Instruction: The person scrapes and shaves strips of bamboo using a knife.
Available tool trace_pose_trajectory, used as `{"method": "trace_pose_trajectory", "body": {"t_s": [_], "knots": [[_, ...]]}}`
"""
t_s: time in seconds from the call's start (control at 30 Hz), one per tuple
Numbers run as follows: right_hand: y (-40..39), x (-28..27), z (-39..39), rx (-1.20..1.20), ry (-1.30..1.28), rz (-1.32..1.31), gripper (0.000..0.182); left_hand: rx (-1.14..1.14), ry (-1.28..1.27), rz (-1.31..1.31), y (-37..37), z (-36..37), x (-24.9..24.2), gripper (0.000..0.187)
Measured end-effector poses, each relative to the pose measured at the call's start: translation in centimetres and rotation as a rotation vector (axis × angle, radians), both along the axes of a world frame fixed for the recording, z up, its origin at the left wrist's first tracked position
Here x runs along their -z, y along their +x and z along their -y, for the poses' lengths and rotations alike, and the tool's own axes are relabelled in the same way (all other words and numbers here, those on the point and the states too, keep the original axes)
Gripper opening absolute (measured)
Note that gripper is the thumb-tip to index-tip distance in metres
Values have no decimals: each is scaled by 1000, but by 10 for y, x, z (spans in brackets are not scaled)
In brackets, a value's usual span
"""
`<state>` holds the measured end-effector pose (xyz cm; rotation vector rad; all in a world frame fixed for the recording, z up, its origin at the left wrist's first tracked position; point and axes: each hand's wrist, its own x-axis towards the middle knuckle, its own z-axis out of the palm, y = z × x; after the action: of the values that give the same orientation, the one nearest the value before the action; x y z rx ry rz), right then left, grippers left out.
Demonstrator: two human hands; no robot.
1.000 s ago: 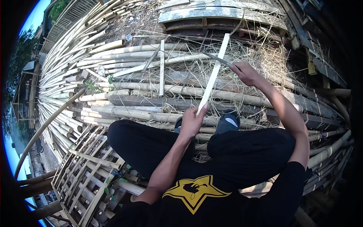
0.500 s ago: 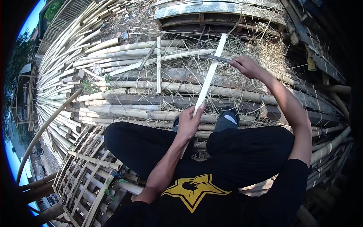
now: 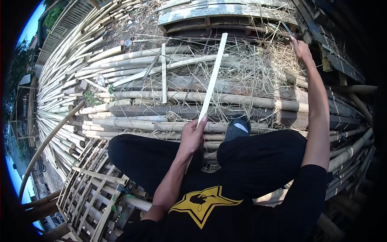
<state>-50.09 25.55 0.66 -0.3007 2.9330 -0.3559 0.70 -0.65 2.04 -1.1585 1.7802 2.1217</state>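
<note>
From where I stand, the left hand [image 3: 191, 137] is closed around the long, flat, pale strip of bamboo or wood [image 3: 213, 78], the thumb laid along it and the fingers wrapped under. It grips well down the strip, which seems a sensible hold: the long upper part is left free, slanting up and away from the body, over the bamboo poles [image 3: 161, 95] and loose, straw-like shavings [image 3: 242, 60]. A little of the strip seems to show below the hand as well, by the black trousers [image 3: 262, 153], perhaps to steady it, though I can't tell whether it presses on the leg. The right hand [image 3: 301, 50] is out at the end of a stretched arm, fingers curled shut on a thin, grey-bladed knife [image 3: 287, 29], whose handle is mostly hidden in the fist. The blade points up toward the weathered wooden pallet [image 3: 225, 12], well apart from the strip, so I'd judge that reach keeps the edge clear of the left hand. A shorter, narrow pale slat [image 3: 164, 72] lies across the poles, touched by neither hand.
</note>
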Motion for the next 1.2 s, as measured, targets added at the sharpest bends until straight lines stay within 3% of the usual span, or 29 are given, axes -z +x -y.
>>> {"method": "trace_pose_trajectory", "body": {"t_s": [0.07,0.13,0.2,0.37,0.47,0.53,0.6,0.87,1.1,1.2], "knots": [[-4,-18,-16,66,-162,-239,71,-25,-5,-34,-3,5,0,42],[11,-13,-1,65,-316,-297,68,-8,3,-93,-14,4,2,42],[39,2,27,46,-421,-182,66,14,-46,-100,-15,-1,3,41],[151,-11,113,-575,-433,-11,52,26,-246,-94,-21,-4,15,42],[220,-33,145,-752,-372,235,41,-23,-241,-96,-21,-2,15,43],[251,-29,152,-943,-314,136,41,-23,-299,-67,-25,-2,9,38],[267,-24,151,-930,-250,362,46,-28,-317,-66,-22,0,17,37],[294,-12,149,-899,-216,446,54,-11,-524,-28,-25,2,18,42],[265,26,146,-1025,-243,416,57,-13,-569,-19,-24,1,21,42],[259,30,145,-1059,-245,293,47,-6,-531,4,-28,2,22,42]]}}
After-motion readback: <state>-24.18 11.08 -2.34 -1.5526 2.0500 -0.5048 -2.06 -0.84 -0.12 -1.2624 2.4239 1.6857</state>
